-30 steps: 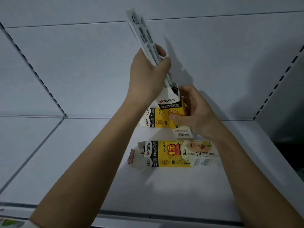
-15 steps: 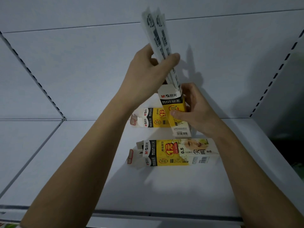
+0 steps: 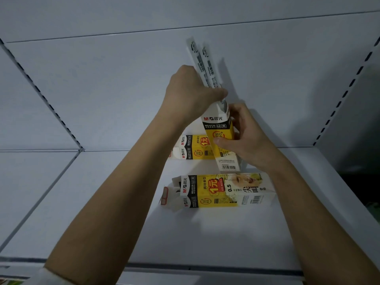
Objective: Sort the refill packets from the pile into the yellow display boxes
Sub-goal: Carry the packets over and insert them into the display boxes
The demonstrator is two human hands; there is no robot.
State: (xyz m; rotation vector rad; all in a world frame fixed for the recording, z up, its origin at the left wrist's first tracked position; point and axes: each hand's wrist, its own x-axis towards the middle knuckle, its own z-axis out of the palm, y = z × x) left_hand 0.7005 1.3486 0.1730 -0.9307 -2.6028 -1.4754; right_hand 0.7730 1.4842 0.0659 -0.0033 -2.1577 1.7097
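Left grip [image 3: 193, 95] pinches two refill packets [image 3: 202, 64] at mid-length, their lower ends just below it inside the open top of a yellow box [image 3: 219, 132]; their printed tops stand free above. Right grip [image 3: 244, 138] wraps the box's middle, holding it off the shelf [image 3: 205, 239]. Packets look light, thin and slightly bendy, so a mid-length pinch suits; the card box would crush if squeezed.
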